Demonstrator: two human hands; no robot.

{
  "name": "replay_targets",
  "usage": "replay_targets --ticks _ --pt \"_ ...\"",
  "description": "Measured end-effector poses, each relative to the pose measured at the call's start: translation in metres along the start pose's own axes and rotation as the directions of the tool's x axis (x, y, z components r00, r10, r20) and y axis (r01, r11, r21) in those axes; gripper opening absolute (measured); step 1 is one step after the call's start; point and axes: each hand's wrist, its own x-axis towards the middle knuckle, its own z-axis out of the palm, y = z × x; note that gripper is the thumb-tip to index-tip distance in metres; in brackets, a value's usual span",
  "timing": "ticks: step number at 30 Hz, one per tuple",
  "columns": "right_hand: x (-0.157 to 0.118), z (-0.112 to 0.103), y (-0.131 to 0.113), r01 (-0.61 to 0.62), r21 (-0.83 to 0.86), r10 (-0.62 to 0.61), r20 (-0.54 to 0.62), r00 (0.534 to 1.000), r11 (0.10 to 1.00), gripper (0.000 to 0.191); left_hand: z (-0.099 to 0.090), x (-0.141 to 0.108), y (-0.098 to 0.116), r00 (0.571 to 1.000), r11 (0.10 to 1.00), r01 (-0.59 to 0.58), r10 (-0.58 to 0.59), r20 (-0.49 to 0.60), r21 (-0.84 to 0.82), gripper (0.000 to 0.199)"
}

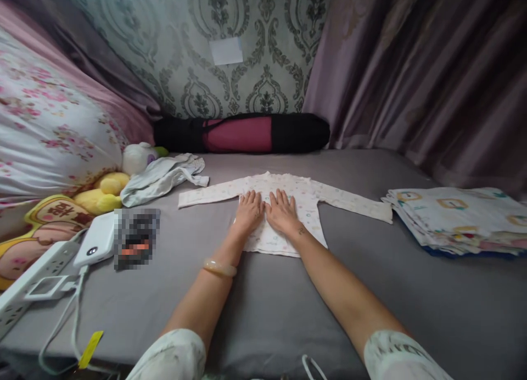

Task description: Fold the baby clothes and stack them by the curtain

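Note:
A small white long-sleeved shirt with a fine coloured print (pixel 307 221) lies flat on the grey sheet (pixel 280 297), its collar away from me and both sleeves stretched out sideways. My left hand (pixel 249 211) rests palm down on the left part of its body, fingers pointing forward. Beside it, my right hand (pixel 282 211) lies flat on the middle of the shirt, fingers a little apart. The two hands are close together near the thumbs. Neither hand grips anything.
Folded printed cloths (pixel 457 215) are stacked at the right. At the left lie a crumpled light garment (pixel 162 178), yellow plush toys (pixel 101 196), a white power bank (pixel 96 240), a power strip (pixel 37 278) and cables. A long black and red bag (pixel 242 134) lies along the wall.

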Motion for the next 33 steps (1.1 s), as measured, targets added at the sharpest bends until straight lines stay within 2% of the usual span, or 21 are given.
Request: replay_targets --ticks 5,8,11,16,21,27,33 --pt "0.001 0.004 -0.001 -0.005 -0.025 0.004 -0.022 1.0 1.0 0.058 -0.003 -0.001 0.003 0.998 0.995 0.028 -0.034 0.06 0.093 0.058" --pt "-0.002 -0.004 0.004 0.033 0.006 -0.033 0.041 0.999 0.999 0.058 -0.009 -0.004 0.003 0.997 0.994 0.004 -0.013 0.078 0.108 0.06" --pt "-0.018 -0.015 0.017 0.077 0.045 -0.082 0.12 0.989 0.996 0.06 -0.015 -0.017 0.004 0.991 0.994 -0.065 0.054 0.119 0.089 0.062" --pt "-0.057 -0.022 0.039 0.144 -0.049 -0.137 0.119 0.983 0.988 0.062 -0.019 -0.048 0.008 0.957 0.97 -0.241 0.232 0.173 0.031 0.068" --pt "-0.068 -0.022 0.041 0.149 -0.088 -0.141 0.092 0.986 0.985 0.061 -0.023 -0.058 0.011 0.95 0.967 -0.25 0.236 0.203 0.042 0.068" --pt "-0.088 -0.032 0.048 0.192 -0.025 -0.187 0.133 0.973 0.981 0.064 -0.035 -0.074 -0.003 0.915 0.947 -0.321 0.315 0.252 -0.015 0.077" --pt "-0.104 -0.033 0.052 0.197 -0.008 -0.194 0.127 0.973 0.98 0.063 -0.033 -0.085 -0.013 0.916 0.939 -0.343 0.336 0.218 -0.003 0.075"
